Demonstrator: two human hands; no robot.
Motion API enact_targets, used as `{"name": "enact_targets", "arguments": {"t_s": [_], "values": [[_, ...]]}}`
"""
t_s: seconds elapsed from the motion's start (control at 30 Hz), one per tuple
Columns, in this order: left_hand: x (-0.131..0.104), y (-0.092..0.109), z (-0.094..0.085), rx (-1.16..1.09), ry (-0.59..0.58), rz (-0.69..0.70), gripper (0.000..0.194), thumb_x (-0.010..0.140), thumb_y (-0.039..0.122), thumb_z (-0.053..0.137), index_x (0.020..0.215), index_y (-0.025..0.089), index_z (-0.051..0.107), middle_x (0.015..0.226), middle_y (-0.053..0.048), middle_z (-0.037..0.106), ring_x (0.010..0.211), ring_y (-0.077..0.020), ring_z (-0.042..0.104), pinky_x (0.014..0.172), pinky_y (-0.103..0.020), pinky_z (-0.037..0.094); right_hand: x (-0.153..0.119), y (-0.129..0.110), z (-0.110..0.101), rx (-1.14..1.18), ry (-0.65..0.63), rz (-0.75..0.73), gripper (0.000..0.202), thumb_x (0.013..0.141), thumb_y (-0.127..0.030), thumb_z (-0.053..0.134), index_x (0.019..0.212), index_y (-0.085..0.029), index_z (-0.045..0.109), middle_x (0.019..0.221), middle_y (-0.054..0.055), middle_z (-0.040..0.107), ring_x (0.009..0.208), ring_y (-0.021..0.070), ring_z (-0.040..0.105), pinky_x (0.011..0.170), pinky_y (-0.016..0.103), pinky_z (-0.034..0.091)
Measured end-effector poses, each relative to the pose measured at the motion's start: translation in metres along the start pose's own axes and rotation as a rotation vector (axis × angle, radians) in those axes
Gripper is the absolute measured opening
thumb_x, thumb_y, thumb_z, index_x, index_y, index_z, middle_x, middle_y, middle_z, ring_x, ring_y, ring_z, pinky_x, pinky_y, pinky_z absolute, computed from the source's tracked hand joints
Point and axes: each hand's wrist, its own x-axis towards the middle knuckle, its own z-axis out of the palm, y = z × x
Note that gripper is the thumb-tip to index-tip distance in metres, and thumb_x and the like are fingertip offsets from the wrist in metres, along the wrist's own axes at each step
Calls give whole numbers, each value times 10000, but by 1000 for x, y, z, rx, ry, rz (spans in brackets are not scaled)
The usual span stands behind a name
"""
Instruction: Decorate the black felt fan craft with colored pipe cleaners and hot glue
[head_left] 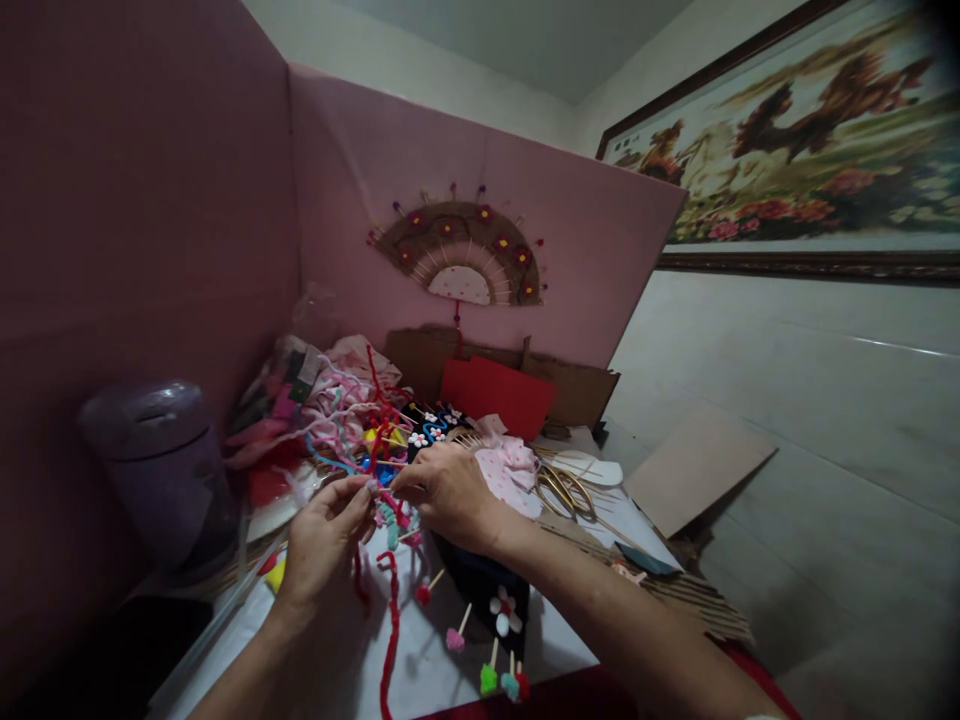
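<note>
My left hand (319, 540) is closed, its thumb and forefinger pinching a small pale lilac pipe cleaner (372, 486). Just to the right, my right hand (454, 495) is closed with its fingertips on a thin wooden stick (385, 490) that meets the lilac piece. Under my right hand and forearm lies a black fan (517, 595) with white flowers, partly covered. Sticks tipped with fuzzy knots, such as a green knot (489, 680) and a pink knot (455, 639), poke out along its near edge. A red pipe cleaner (391, 630) trails over the white surface below my hands.
Pipe cleaners and pink cloth (360, 365) are heaped at the back left, beside a lilac container (161, 480). Gold-handled scissors (564, 492) and dotted fabric (506, 475) lie right. Behind stand red card (499, 395) and a brown fan (465, 240) on a pink panel.
</note>
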Motion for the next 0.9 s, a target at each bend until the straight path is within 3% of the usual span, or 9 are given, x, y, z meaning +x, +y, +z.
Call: {"name": "enact_targets", "arguments": {"t_s": [0.9], "values": [[-5, -1, 2, 46, -8, 97, 415, 392, 293, 866, 702, 119, 652, 560, 28, 597, 472, -73, 482, 428, -180, 349, 3, -4, -5, -7, -37, 23, 142, 825, -280, 603, 861, -315, 735, 736, 10, 674, 715, 156, 558, 604, 269, 291]]}}
